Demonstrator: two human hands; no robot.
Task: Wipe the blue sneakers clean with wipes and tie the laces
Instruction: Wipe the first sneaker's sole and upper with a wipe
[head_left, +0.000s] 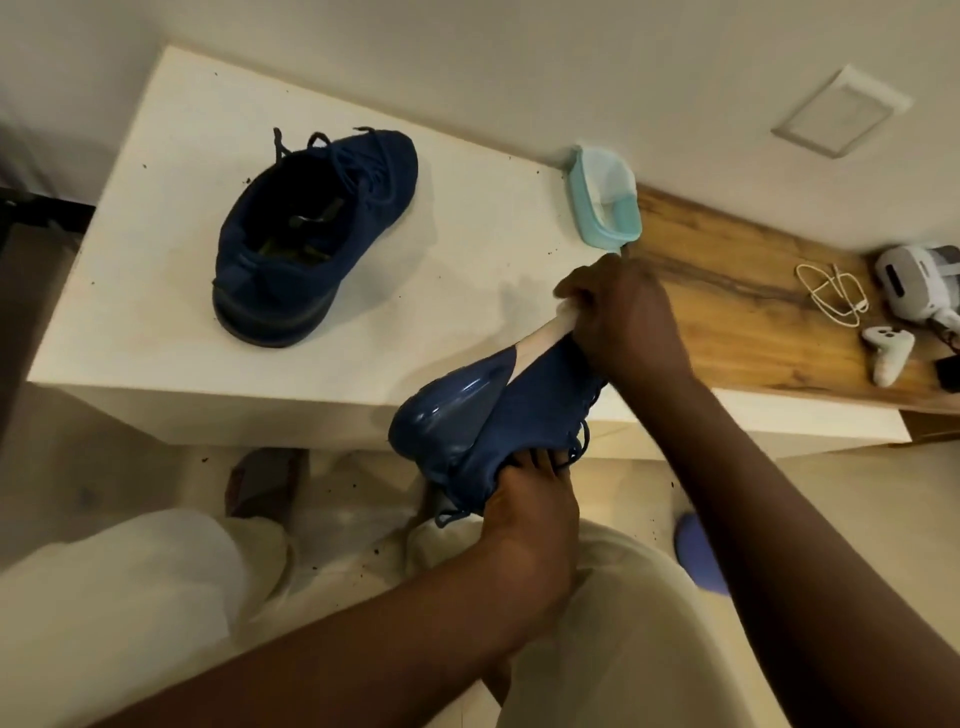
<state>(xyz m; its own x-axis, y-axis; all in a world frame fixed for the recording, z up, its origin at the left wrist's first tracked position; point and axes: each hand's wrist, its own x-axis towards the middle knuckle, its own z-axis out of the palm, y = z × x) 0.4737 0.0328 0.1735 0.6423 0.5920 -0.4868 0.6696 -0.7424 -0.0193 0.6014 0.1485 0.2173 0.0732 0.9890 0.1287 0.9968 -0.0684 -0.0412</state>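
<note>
A seated person is holding a dark blue knit sneaker (524, 410) just off the near edge of a speck-dusted white table (467, 291), sole tilted up. The left hand (530, 499) is curling around its collar, while the right hand (623, 322) is clenching a white wipe (540, 335) against the sole's toe end. The loose-laced twin sneaker (317, 234) is sitting upright on the table. A teal plastic tub (605, 202) is standing at the far edge against a cream wall (519, 62), beside a wooden counter (727, 312).
</note>
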